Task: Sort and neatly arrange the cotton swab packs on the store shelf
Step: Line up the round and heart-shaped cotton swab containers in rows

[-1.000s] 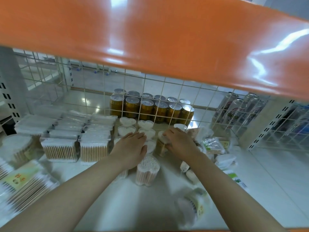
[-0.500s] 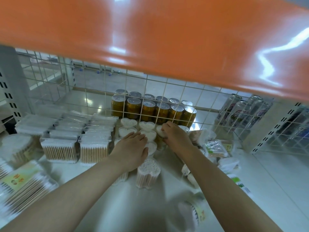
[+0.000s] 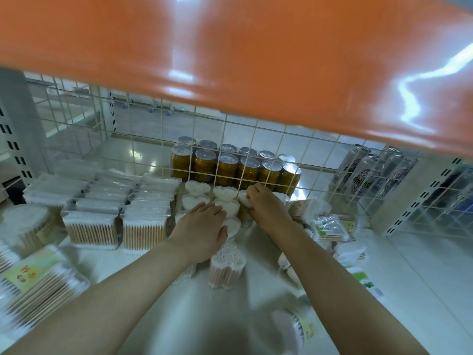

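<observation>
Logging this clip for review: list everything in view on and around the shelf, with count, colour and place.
heart packs: about nine showing, clear with white swab tips, centre rows; nearest one stands alone in front.
rectangular packs: several stacked rows, white tips and tan sticks, left of centre.
round tubs: two, whitish; one far left, one lying blurred at bottom right.
flat packs: a stack, tan sticks with green-yellow label, lower left.
loose bags: a jumbled pile, clear with green print, right.
gold cans: about twelve, behind the grid.
silver cans: several, behind the grid, right.
wire grid: one, white, back.
upper shelf edge: orange, top.
left hand: flat on heart packs.
right hand: gripping a back-row heart pack.
</observation>
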`<state>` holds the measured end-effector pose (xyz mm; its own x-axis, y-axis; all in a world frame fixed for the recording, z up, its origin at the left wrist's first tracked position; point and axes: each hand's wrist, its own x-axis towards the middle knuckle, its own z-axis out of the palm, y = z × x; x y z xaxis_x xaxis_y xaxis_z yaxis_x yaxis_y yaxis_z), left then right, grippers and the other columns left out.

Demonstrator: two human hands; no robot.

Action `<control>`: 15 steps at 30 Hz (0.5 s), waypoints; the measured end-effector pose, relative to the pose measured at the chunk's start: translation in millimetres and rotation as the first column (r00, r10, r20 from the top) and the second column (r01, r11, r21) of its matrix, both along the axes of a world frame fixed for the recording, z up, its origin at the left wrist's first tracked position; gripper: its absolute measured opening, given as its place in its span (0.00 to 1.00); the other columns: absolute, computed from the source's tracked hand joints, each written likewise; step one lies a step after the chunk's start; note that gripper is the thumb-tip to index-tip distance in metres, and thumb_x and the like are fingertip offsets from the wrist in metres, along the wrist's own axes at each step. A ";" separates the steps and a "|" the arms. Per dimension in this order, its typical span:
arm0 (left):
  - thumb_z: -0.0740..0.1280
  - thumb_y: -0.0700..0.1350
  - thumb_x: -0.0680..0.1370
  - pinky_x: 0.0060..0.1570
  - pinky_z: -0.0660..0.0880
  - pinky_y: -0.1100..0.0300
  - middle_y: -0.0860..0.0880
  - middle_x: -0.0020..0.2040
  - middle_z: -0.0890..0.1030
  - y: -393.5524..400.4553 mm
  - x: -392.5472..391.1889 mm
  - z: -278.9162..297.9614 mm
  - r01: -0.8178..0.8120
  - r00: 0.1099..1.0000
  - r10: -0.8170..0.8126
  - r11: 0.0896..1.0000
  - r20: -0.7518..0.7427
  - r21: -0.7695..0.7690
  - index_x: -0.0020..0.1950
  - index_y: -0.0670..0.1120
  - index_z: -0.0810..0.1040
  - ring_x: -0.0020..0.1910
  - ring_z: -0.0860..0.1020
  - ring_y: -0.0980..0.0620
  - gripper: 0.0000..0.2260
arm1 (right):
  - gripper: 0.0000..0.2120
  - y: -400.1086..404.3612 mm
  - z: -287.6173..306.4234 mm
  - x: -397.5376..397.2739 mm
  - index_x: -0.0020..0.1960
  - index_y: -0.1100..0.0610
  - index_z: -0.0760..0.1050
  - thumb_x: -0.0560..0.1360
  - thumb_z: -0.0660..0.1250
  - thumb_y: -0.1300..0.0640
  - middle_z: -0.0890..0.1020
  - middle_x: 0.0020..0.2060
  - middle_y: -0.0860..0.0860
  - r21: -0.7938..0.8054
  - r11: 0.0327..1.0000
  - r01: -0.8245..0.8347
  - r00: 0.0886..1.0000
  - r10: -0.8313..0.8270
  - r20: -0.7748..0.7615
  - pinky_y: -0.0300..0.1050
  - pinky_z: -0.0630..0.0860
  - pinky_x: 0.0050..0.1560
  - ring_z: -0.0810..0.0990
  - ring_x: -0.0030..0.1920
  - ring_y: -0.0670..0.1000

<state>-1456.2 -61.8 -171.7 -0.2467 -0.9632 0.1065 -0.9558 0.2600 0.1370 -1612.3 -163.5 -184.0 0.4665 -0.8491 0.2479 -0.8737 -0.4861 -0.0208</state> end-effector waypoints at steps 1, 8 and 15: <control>0.49 0.50 0.82 0.72 0.45 0.60 0.49 0.76 0.58 0.4 -0.5 0.6 -0.006 1.000 0.006 1.000 -0.008 0.007 0.75 0.46 0.56 0.75 0.53 0.53 0.22 | 0.11 0.0 -0.3 -0.3 0.57 0.56 0.68 0.75 0.63 0.61 0.73 0.55 0.51 0.001 1.000 0.001 1.000 -0.001 -0.010 0.41 0.72 0.50 0.72 0.52 0.49; 0.53 0.50 0.81 0.72 0.46 0.57 0.50 0.74 0.60 6.7 -1.9 7.6 -0.056 0.996 0.050 0.995 -0.072 -0.077 0.74 0.49 0.60 0.74 0.55 0.51 0.20 | 0.19 13.1 10.2 -12.8 0.63 0.55 0.69 0.74 0.63 0.66 0.71 0.61 0.51 0.030 0.999 0.031 0.998 -0.032 0.044 0.44 0.73 0.55 0.72 0.57 0.50; 0.55 0.49 0.80 0.67 0.56 0.59 0.51 0.70 0.67 25.3 -12.0 15.4 -0.049 0.991 0.032 0.991 -0.131 -0.127 0.71 0.51 0.65 0.69 0.62 0.51 0.18 | 0.14 38.1 17.5 -25.6 0.62 0.56 0.71 0.77 0.58 0.61 0.73 0.60 0.51 0.012 1.000 0.019 0.997 -0.020 0.073 0.42 0.71 0.52 0.72 0.57 0.51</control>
<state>-1468.1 -36.5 -156.4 -0.1837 -0.9481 0.2595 -0.9426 0.2448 0.2271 -1638.0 -125.4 -166.6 0.4309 -0.8608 0.2709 -0.8788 -0.4684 -0.0905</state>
